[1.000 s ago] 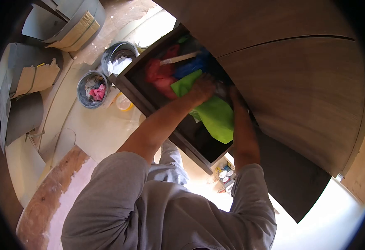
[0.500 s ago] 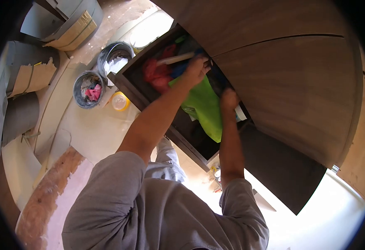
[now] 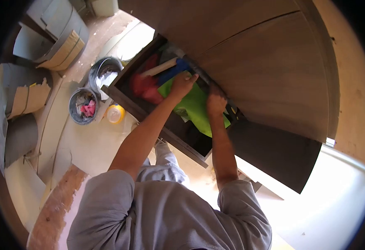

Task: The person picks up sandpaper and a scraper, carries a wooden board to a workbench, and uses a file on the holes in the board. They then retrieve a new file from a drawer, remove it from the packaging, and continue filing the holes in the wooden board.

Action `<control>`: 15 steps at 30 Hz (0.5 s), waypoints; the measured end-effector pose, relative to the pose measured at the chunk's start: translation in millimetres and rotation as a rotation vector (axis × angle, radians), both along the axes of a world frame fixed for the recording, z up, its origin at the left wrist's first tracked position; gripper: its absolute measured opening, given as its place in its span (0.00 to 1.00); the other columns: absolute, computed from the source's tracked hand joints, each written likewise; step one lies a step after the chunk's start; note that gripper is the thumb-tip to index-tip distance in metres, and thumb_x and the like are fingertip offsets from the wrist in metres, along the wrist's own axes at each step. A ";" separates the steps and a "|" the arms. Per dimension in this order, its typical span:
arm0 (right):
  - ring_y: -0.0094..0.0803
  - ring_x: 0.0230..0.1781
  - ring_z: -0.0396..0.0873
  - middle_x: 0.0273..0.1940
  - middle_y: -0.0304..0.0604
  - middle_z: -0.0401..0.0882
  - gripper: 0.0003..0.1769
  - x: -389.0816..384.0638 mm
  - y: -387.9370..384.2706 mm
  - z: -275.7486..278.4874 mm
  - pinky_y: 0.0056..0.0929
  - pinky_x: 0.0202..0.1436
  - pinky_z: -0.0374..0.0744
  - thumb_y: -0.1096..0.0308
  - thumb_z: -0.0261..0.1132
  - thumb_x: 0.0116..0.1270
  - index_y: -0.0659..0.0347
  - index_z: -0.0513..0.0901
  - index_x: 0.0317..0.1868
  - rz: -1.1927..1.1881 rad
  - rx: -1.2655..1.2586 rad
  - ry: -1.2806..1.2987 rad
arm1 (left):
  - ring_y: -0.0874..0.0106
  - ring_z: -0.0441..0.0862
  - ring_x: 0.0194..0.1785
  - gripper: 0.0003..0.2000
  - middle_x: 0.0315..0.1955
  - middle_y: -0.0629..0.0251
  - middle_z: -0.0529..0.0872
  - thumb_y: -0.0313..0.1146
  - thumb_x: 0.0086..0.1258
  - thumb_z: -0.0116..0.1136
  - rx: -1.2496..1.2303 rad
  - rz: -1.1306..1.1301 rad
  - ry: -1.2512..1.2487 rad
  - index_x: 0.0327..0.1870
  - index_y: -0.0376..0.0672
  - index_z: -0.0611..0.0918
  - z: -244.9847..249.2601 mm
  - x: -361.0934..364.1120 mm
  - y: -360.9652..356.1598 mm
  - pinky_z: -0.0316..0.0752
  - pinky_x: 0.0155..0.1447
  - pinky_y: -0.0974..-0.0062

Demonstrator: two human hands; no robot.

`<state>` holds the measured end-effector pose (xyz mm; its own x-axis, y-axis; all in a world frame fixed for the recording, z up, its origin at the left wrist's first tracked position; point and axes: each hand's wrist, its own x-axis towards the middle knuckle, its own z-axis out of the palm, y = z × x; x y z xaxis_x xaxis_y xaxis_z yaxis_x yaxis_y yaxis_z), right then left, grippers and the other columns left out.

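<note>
A drawer [image 3: 178, 146] is pulled out of a brown wooden cabinet. Across it lies a bright green bag [image 3: 195, 106], soft and creased. My left hand [image 3: 182, 85] is closed on the bag's upper left part, thumb pointing toward the cabinet. At the bag's upper right edge, my right hand [image 3: 216, 103] is curled shut around its edge; the fingertips are hidden. Beside my left hand lie a blue cloth-like item [image 3: 181, 65], a pale stick-like piece [image 3: 161, 67] and a red plastic bag [image 3: 146, 87]. A grey strip runs along the drawer's back.
Two buckets stand left of the drawer; the nearer bucket [image 3: 71, 109] holds scraps. Near it is a yellow-rimmed round container [image 3: 115, 113]. Curved grey sheets with cardboard [image 3: 30, 98] stand at far left. The cabinet front [image 3: 266, 71] overhangs the drawer, and a dark panel [image 3: 274, 150] lies right.
The view has shifted, and the drawer appears lower and further left. My left hand has drawn back from the blue item onto the green bag. My right hand stays at the bag's right edge.
</note>
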<state>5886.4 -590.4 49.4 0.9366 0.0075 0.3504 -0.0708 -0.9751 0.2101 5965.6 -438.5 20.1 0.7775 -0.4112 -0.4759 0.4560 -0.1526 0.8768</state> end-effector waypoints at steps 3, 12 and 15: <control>0.38 0.39 0.81 0.38 0.41 0.80 0.11 -10.7 11.2 11.1 0.35 0.42 0.81 0.73 0.59 0.57 0.58 0.78 0.42 0.058 0.054 -0.077 | 0.66 0.78 0.52 0.15 0.47 0.61 0.80 0.38 0.71 0.56 -0.640 0.376 0.710 0.51 0.38 0.74 26.1 -5.6 -23.2 0.74 0.52 0.65; 0.49 0.62 0.70 0.60 0.55 0.69 0.35 -76.1 76.2 110.1 0.45 0.63 0.72 0.67 0.69 0.54 0.68 0.68 0.62 -0.085 0.153 0.267 | 0.49 0.79 0.55 0.14 0.49 0.44 0.79 0.30 0.72 0.48 -0.916 -0.015 0.588 0.56 0.35 0.68 14.2 -13.8 -27.4 0.76 0.58 0.52; 0.48 0.68 0.64 0.68 0.56 0.62 0.42 -122.0 77.9 142.1 0.52 0.67 0.66 0.62 0.69 0.57 0.60 0.61 0.70 -0.208 0.240 0.445 | 0.47 0.79 0.54 0.14 0.49 0.43 0.79 0.30 0.72 0.49 -0.807 0.162 0.671 0.55 0.36 0.68 15.7 -30.9 -28.9 0.76 0.58 0.50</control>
<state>5764.4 -512.5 191.5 0.9681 -0.2249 -0.1107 -0.2221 -0.9743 0.0371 5934.7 -467.4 35.8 0.5304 -0.7119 -0.4603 0.8470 0.4678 0.2524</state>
